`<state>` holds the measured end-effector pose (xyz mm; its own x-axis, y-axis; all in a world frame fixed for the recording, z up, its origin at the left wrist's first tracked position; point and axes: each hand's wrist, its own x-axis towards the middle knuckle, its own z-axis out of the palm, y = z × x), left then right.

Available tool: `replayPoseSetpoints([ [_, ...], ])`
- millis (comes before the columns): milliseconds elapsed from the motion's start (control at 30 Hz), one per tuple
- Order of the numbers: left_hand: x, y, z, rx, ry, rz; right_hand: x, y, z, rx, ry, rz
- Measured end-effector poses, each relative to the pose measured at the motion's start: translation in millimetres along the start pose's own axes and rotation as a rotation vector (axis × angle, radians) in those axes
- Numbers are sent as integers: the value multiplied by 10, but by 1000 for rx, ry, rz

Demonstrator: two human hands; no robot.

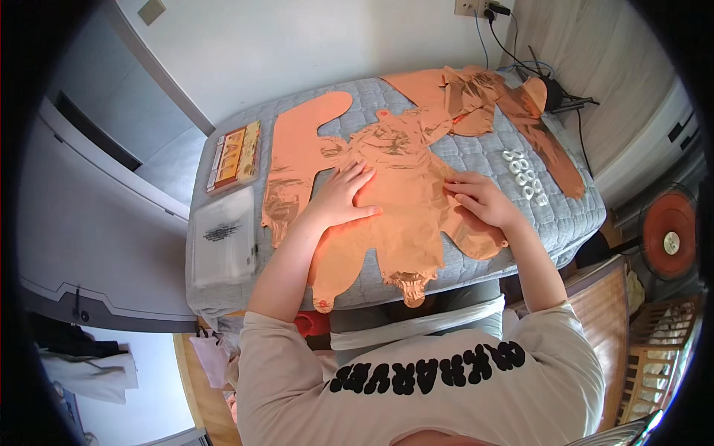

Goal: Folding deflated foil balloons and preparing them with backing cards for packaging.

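Note:
A deflated orange-gold foil balloon (405, 193) lies flattened and wrinkled on the grey quilted cover in front of me. My left hand (346, 197) rests on its left part with the fingers spread. On its right edge lies my right hand (480, 199), fingers stretched out over the foil and nothing gripped that I can see. Another flat foil balloon (291, 141), bent like a letter, lies to the left and meets the middle one. More crumpled foil balloons (468, 104) lie at the back right, with a long strip (550, 149) reaching down the right side.
Several small white rolls (524, 178) sit in a cluster on the right of the quilted cover (357, 93). A printed flat package (235, 156) and a clear plastic bag (223, 238) lie at the left edge. Cables and a black device (550, 93) stand at the far right corner; a fan (669, 241) is beyond.

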<state>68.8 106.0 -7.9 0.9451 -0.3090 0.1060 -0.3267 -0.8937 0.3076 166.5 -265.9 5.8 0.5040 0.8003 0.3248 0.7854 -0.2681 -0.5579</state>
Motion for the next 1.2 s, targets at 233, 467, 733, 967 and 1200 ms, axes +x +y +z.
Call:
replayPoseSetpoints([
  [233, -5, -72, 2, -103, 63, 18, 6, -6, 2, 19, 6, -15],
  [467, -3, -62, -7, -84, 33, 33, -5, -8, 0, 9, 4, -9],
  [733, 10, -95, 36, -102, 40, 39, -13, 11, 10, 4, 7, -1],
  [967, 5, -79, 22, -101, 38, 37, -10, 1, 7, 13, -5, 11],
  [1200, 14, -93, 16, -116, 37, 45, 4, 15, 25, 7, 19, -3],
])
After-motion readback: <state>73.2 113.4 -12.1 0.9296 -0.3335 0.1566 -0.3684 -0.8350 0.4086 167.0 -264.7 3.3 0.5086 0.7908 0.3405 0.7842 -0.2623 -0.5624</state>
